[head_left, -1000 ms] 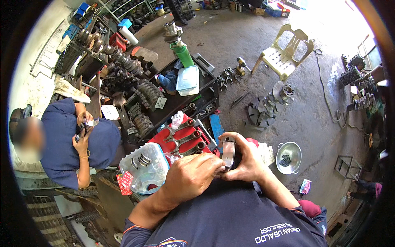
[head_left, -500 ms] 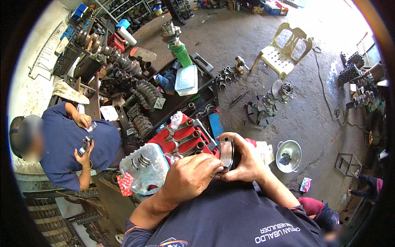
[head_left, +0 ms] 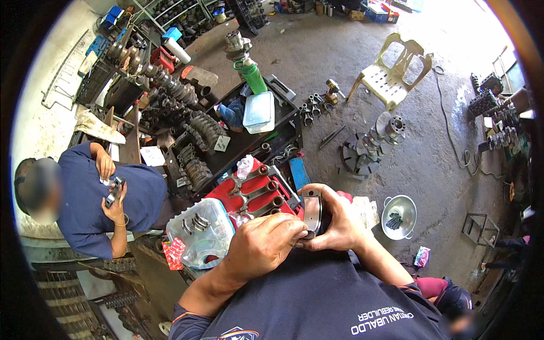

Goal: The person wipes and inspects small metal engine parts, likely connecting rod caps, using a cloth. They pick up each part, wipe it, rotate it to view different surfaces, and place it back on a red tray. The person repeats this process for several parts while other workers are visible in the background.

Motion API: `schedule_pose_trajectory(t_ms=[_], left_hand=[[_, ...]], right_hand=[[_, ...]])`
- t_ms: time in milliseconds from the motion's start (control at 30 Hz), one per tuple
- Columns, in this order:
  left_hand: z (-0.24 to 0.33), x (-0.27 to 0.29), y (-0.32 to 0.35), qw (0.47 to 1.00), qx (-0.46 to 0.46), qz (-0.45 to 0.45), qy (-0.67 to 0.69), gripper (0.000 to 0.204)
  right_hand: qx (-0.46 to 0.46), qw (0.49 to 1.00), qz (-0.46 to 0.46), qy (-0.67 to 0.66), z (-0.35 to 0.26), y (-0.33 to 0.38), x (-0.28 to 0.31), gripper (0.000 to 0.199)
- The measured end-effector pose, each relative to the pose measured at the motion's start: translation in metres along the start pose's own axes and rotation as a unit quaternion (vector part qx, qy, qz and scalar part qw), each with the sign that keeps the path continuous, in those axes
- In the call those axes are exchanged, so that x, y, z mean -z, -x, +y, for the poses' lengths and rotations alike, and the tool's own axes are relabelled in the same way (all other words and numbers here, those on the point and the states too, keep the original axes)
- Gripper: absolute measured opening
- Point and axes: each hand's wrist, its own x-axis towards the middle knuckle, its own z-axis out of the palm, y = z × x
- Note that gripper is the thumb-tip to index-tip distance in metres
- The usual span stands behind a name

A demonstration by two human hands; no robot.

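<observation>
My right hand (head_left: 339, 218) grips a round metal engine part (head_left: 311, 211), a short ring-like piece with a shiny curved face, held close to my chest. My left hand (head_left: 265, 242) closes over its near edge, fingers pressed against the metal. Just beyond my hands lies a red tray (head_left: 255, 190) with several connecting rods laid side by side. A clear plastic container (head_left: 203, 232) holding curved metal shells sits left of my left hand.
A co-worker in a blue shirt (head_left: 96, 201) stands at left holding a small part. A dark workbench (head_left: 226, 147) carries crankshafts, a green bottle (head_left: 253, 76) and a white box. On the concrete floor stand a plastic chair (head_left: 391, 68), a crankshaft (head_left: 377, 133) and a metal bowl (head_left: 398, 216).
My hands keep hold of the metal part with only slight shifts of the fingers. The co-worker has lowered both hands from the face to the chest, still holding the small part.
</observation>
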Motion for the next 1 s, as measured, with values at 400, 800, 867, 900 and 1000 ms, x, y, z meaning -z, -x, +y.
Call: schedule_pose_trajectory(t_ms=[400, 800, 867, 900, 1000], left_hand=[[0.001, 0.000, 0.006, 1.000, -0.008, -0.009, -0.003, 0.011], [0.006, -0.001, 0.006, 1.000, -0.003, -0.021, -0.005, 0.011], [0.007, -0.001, 0.007, 1.000, -0.008, -0.017, -0.004, 0.011], [0.007, -0.001, 0.007, 1.000, -0.001, -0.021, -0.006, 0.011], [0.007, -0.002, 0.006, 1.000, -0.012, -0.017, -0.002, 0.011]], right_hand=[[0.016, 1.000, -0.015, -0.003, 0.001, 0.003, -0.003, 0.088], [0.012, 1.000, -0.006, -0.016, 0.000, 0.009, -0.003, 0.085], [0.011, 1.000, -0.005, -0.015, 0.002, 0.010, -0.003, 0.085], [0.013, 1.000, -0.004, -0.004, 0.003, 0.010, -0.003, 0.086], [0.013, 1.000, -0.004, 0.001, 0.006, 0.010, -0.003, 0.086]])
